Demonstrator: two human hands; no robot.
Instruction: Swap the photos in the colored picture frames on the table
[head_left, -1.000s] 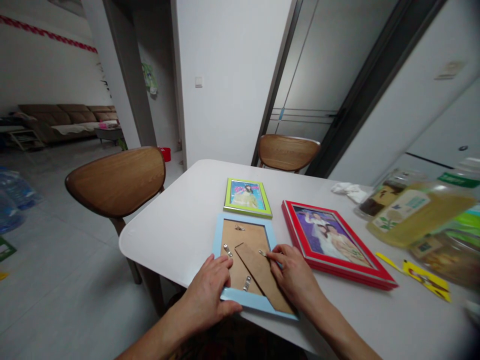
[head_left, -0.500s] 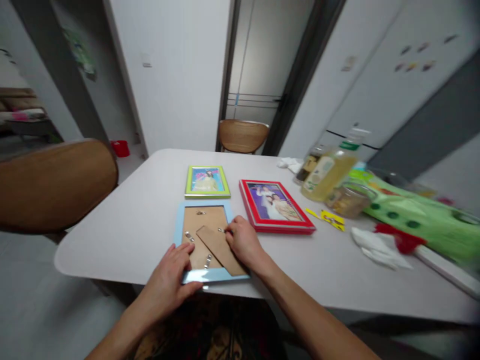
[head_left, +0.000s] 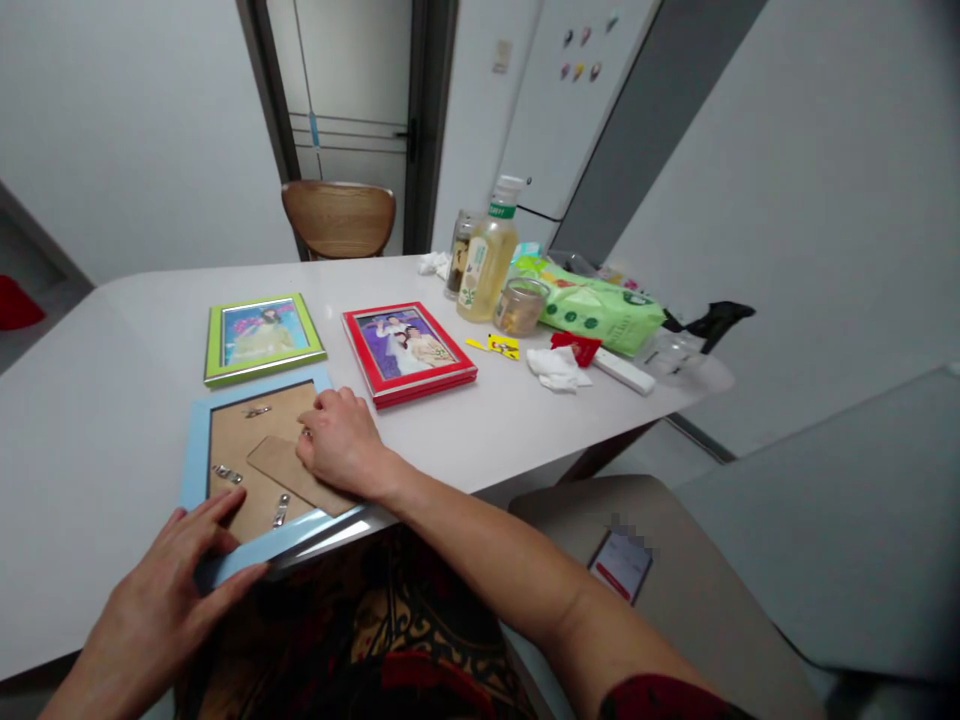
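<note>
A light blue picture frame lies face down at the table's front edge, its brown backing board showing. On the board are a brown stand leg and small metal clips, one near the top, others at left and bottom. My left hand grips the frame's near left corner, fingertips on the board and thumb along the front edge. My right hand rests over the right side, its curled fingers at a metal clip that they partly hide.
A green picture frame lies beyond the blue one, and stacked red frames lie to its right. Farther right stand a bottle, a jar, green wipes and crumpled tissue. A phone lies on a chair.
The view has swung to the right, so the table and frames appear farther left. Both hands stay on the blue frame, the right one still at the right-side clip.
</note>
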